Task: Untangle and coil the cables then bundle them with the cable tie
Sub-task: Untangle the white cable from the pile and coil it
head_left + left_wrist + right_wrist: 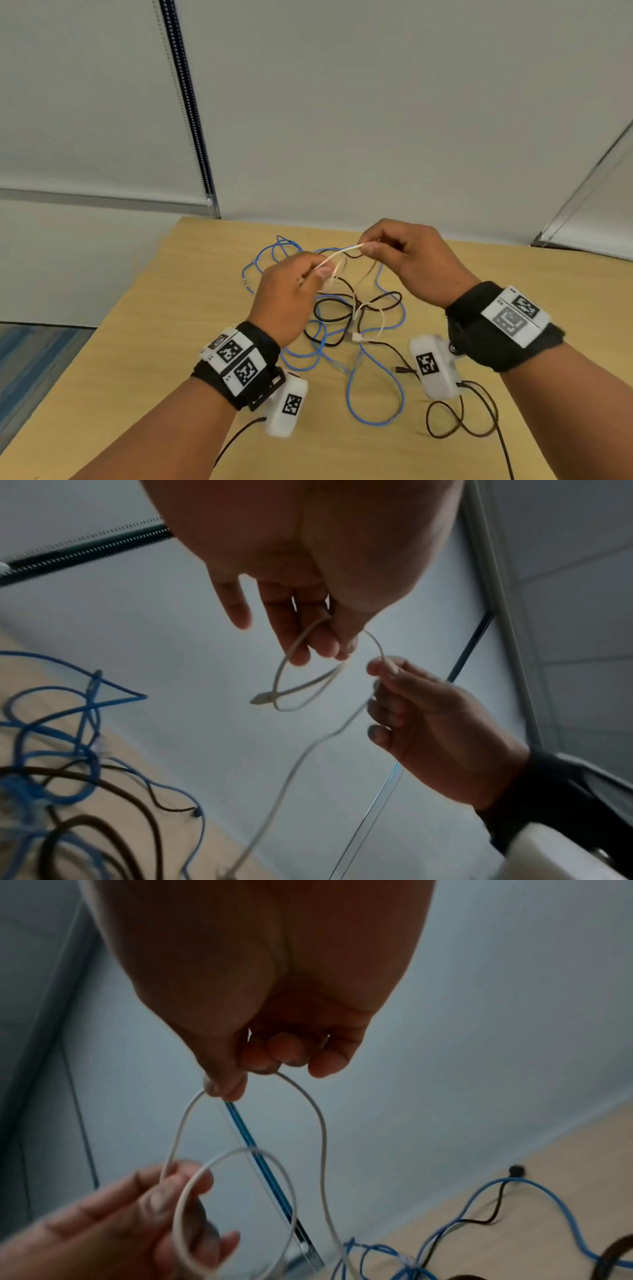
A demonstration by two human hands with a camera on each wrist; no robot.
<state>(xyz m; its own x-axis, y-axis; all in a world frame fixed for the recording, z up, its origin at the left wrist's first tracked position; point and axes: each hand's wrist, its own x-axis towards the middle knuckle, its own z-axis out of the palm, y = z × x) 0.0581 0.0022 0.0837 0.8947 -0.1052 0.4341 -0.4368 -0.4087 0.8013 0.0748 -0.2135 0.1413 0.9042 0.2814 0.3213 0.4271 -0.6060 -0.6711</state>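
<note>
A thin white cable (342,251) stretches between my two raised hands above the wooden table (171,342). My left hand (320,274) holds a small coil of it between thumb and fingers; the coil (301,693) hangs below the fingertips (298,653). My right hand (368,248) pinches the same cable (318,1123) a short way along. Its tail drops into a tangle on the table, where a blue cable (373,370) and a black cable (329,305) loop over each other.
The table's far edge meets a white wall with blinds (308,102). Blue carpet (30,359) shows past the left edge. A black cord (455,421) from my right wrist camera loops on the table at the near right.
</note>
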